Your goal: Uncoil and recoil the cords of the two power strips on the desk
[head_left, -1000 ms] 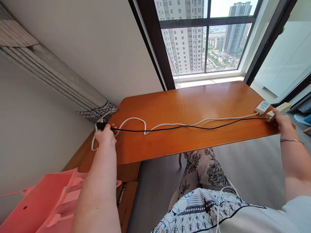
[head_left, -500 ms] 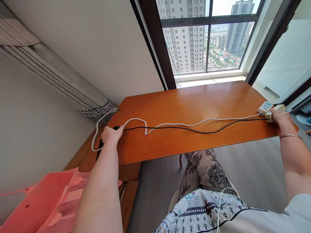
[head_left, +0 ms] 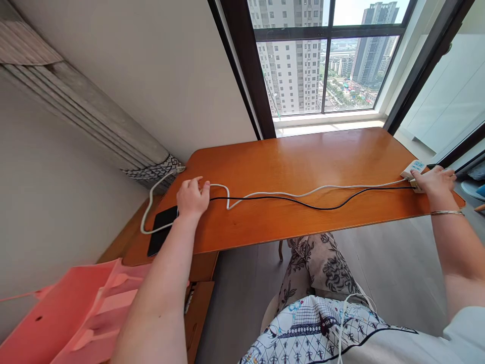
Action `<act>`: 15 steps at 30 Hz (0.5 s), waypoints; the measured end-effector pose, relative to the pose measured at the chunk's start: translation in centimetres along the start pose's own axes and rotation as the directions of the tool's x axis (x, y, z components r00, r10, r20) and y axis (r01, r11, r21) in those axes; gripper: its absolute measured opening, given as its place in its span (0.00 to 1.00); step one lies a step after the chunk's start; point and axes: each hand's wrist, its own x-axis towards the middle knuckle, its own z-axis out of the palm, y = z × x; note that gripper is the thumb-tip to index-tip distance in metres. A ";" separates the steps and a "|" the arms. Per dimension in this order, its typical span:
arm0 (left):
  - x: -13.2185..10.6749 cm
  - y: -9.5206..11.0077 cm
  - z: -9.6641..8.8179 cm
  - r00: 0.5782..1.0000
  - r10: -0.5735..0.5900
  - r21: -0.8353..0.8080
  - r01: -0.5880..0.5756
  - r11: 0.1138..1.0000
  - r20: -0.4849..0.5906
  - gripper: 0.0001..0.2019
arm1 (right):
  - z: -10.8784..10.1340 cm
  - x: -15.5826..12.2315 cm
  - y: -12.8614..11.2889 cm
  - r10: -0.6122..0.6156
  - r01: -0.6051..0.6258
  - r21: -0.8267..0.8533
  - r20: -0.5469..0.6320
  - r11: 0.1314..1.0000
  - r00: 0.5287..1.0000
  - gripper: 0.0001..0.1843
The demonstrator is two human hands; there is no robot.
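My left hand (head_left: pixel 192 198) is over the left part of the wooden tabletop, fingers bent around the near end of a black cable (head_left: pixel 280 199); the cable's tip is hidden beneath it. A white cable (head_left: pixel 322 187) runs beside the black one and also passes by this hand. At the right end, my right hand (head_left: pixel 435 183) lies with fingers spread over a pale power block (head_left: pixel 417 187), mostly covered by the palm. Touching distance away is a white socket block (head_left: pixel 414 167). Left of my left wrist lies a flat black device (head_left: pixel 161 230), crossed by the white cable.
The orange-brown tabletop (head_left: pixel 303 156) stretches below a window (head_left: pixel 326 71). A grey curtain (head_left: pixel 98 116) hangs at the left. At lower left stands a pink plastic container (head_left: pixel 71 308), with a wooden drawer (head_left: pixel 202 308) beside it. My legs (head_left: pixel 314 273) are under the front edge.
My left hand has shifted right and slightly up, covering the black cable's end and uncovering the black device. My right hand's fingers have loosened and spread over the power block.
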 end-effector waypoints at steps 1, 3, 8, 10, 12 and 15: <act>-0.3 1.2 0.3 0.994 0.098 -0.013 -0.098 0.995 0.038 0.18 | 0.0 -0.8 -1.1 0.012 -0.011 -0.031 0.033 0.999 0.999 0.43; -1.0 3.9 0.9 0.944 0.310 -0.071 -0.304 0.950 0.113 0.22 | 0.1 -2.8 -3.9 -0.248 0.248 -0.002 0.061 0.969 0.967 0.38; -4.1 10.8 2.9 0.598 0.686 -0.116 -0.713 0.691 0.414 0.30 | 1.4 -11.0 -11.4 -0.848 0.799 0.303 0.064 0.519 0.526 0.23; -5.2 12.9 3.7 0.524 0.692 -0.083 -0.764 0.639 0.496 0.33 | 1.9 -14.7 -13.7 -0.937 0.862 0.367 0.106 0.349 0.334 0.24; -5.8 14.3 4.3 0.525 0.647 -0.033 -0.763 0.646 0.553 0.31 | 2.2 -17.8 -15.5 -0.970 0.889 0.398 0.169 0.228 0.173 0.28; -5.9 15.3 4.8 0.581 0.553 0.054 -0.717 0.695 0.598 0.25 | 2.8 -20.8 -17.1 -0.969 0.909 0.391 0.242 0.144 0.050 0.35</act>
